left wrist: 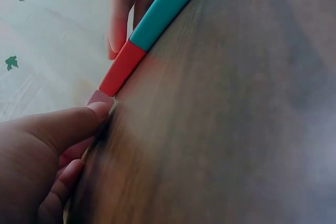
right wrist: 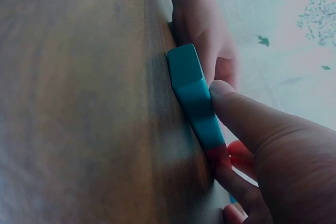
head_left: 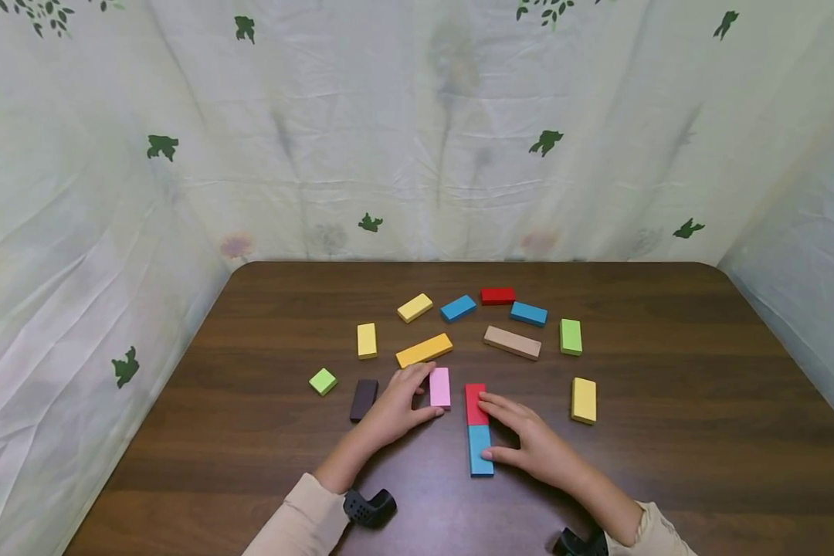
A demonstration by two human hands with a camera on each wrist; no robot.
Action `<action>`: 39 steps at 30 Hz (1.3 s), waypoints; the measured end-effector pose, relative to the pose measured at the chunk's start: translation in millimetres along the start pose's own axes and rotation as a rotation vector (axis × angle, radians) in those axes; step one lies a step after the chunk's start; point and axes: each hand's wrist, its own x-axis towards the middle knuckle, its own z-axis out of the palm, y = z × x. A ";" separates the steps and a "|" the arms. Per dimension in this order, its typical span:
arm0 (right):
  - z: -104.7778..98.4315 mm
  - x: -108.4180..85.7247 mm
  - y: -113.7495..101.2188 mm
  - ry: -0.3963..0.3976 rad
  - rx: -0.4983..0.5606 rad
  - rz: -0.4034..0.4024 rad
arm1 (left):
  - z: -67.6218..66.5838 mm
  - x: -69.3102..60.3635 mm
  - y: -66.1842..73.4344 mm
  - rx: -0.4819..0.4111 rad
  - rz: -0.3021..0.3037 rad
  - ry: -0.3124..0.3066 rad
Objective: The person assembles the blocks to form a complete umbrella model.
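Observation:
My left hand (head_left: 392,405) holds a pink block (head_left: 440,388) lengthwise, thumb at its near end and a finger at its far end. In the left wrist view the thumb (left wrist: 79,124) meets the pink block's end. A red block (head_left: 476,404) and a blue block (head_left: 481,451) lie end to end just right of it, with a narrow gap between. Against their right side rests my right hand (head_left: 535,444), its fingertips on the red block and its thumb on the blue one. That thumb (right wrist: 231,98) also touches the blue block in the right wrist view.
Near the left hand lie a dark block (head_left: 364,400), a small green block (head_left: 323,381) and an orange-yellow block (head_left: 424,350). Beyond are a beige block (head_left: 512,343) and several coloured ones. A yellow block (head_left: 584,400) lies at right. Patterned cloth (head_left: 417,154) surrounds the wooden table (head_left: 667,401).

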 end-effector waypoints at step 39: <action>1.1 -0.1 2.9 0.024 -0.013 -0.043 | 10.7 43.5 1.6 0.068 0.010 -0.066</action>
